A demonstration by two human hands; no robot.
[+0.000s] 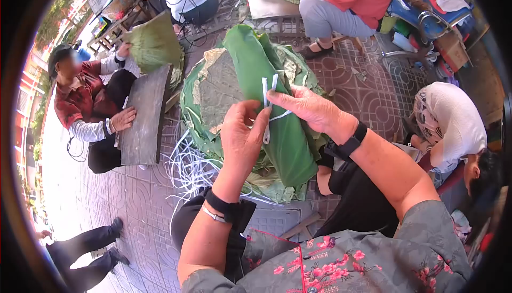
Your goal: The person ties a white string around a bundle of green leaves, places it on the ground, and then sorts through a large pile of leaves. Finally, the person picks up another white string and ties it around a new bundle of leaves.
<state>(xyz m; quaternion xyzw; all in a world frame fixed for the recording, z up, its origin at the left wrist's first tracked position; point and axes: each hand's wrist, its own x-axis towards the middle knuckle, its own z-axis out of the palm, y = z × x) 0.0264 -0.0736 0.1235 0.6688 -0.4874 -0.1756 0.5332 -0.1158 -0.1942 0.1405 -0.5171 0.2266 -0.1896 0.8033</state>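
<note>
A long rolled bundle of green leaves lies across a wide pile of large flat leaves in front of me. Around its middle runs a white strip, its two loose ends sticking up between my hands. My left hand is closed in a pinch on the strip at the near side of the bundle. On the other side, my right hand presses its thumb against the strip, its fingers curled over the bundle's edge. Whether the strip is knotted is hidden by the fingertips.
Loose white strips lie in a tangle left of the pile. A person at left holds a dark wooden board and a large leaf. Another works at a pale board ahead. Someone sits bent over at right.
</note>
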